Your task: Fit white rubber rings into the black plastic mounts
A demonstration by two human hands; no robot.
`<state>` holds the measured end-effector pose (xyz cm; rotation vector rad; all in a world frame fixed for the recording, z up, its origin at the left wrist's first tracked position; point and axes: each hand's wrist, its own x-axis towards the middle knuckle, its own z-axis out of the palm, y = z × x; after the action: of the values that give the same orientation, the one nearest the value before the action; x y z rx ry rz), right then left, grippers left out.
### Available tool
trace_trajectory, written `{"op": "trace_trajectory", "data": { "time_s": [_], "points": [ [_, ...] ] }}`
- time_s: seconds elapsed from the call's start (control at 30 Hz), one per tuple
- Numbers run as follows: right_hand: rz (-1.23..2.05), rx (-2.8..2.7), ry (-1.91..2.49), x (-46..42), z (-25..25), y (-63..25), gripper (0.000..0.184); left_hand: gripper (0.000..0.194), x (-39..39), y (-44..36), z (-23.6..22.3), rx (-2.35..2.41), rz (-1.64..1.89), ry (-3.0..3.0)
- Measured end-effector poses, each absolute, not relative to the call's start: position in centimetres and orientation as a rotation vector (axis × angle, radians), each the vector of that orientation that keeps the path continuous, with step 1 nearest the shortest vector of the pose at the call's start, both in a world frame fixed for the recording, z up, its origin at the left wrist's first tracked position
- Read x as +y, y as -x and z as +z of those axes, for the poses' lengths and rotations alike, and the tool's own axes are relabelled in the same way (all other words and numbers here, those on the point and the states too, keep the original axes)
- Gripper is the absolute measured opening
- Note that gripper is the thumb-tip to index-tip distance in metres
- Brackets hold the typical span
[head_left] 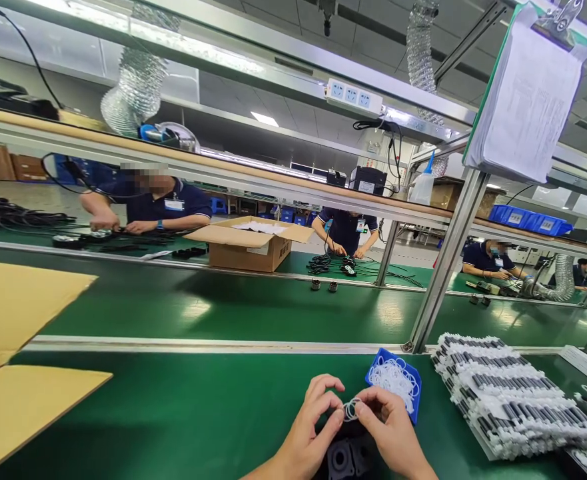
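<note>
Left hand: white rings (351, 409) pinched between thumb and forefinger of the left hand (314, 421); other fingers loosely curled, slightly raised.
Right hand: same rings gripped at their right side by thumb and fingertips of the right hand (392, 427); hands close together, rings between.
Below hands: dark square parts (342, 459), partly covered.
Ring supply: blue bin (415, 417), filled with loose white rings (394, 381), just beyond the right hand.
Right side: stacked rows of black-and-white parts (516, 393), bounding the space there.
Left side: open cardboard flaps (33, 413); bare green worktop (173, 413) between flaps and left hand.
Far edge: pale rail (173, 345), crossed by none of the hands.
</note>
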<state>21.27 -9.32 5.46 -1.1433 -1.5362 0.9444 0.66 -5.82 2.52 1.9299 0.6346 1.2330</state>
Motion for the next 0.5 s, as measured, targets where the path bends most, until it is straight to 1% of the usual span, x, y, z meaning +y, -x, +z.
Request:
{"op": "trace_trajectory", "data": {
  "time_s": [0.13,0.3,0.5],
  "points": [
    [0.899,-1.551,1.228,-9.2,5.8,-22.1,0.043,0.025,-5.3,-0.3,2.0,0.679,1.249,-1.944],
    [0.543,-1.829,1.532,-9.6,6.6,-22.4,0.032,0.015,-4.4,-0.4,0.8,0.829,1.298,-2.089],
    [0.53,-1.796,1.538,-9.7,7.1,-22.6,0.036,0.019,-4.7,-0.2,1.1,0.973,1.25,-2.103]
  ]
}}
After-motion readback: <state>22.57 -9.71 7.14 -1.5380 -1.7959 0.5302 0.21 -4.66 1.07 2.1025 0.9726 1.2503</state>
